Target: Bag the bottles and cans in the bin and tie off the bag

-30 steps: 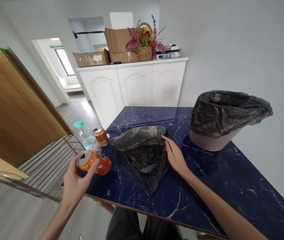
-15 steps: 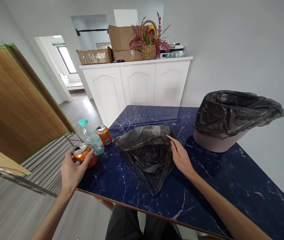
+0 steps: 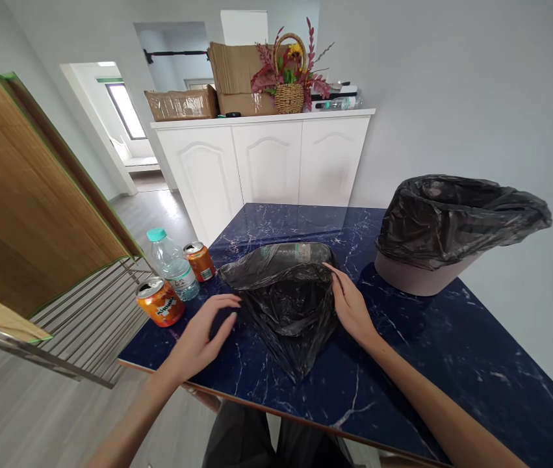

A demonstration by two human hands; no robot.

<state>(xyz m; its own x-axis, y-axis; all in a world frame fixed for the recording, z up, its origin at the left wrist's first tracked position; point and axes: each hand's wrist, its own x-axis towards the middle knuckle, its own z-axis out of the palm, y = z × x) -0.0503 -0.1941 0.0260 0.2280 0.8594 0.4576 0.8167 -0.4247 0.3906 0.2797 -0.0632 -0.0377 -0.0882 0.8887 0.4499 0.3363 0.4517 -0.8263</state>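
A crumpled black plastic bag (image 3: 286, 305) lies on the dark blue marble table (image 3: 427, 351). My right hand (image 3: 349, 305) rests on the bag's right edge with its fingers curled over the plastic. My left hand (image 3: 205, 328) hovers open just left of the bag, fingers spread, holding nothing. An orange soda can (image 3: 160, 301) stands upright near the table's left corner. Behind it stand a clear water bottle with a teal cap (image 3: 171, 262) and a second orange can (image 3: 200, 261).
A pink bin lined with a black bag (image 3: 446, 227) sits at the table's right. A metal rack with a bamboo mat (image 3: 37, 214) stands left of the table. White cabinets (image 3: 266, 162) with boxes and a flower basket are behind.
My left hand set the orange can down upright at the table's left corner, let go of it and moved right toward the black bag. My right hand stayed on the bag.
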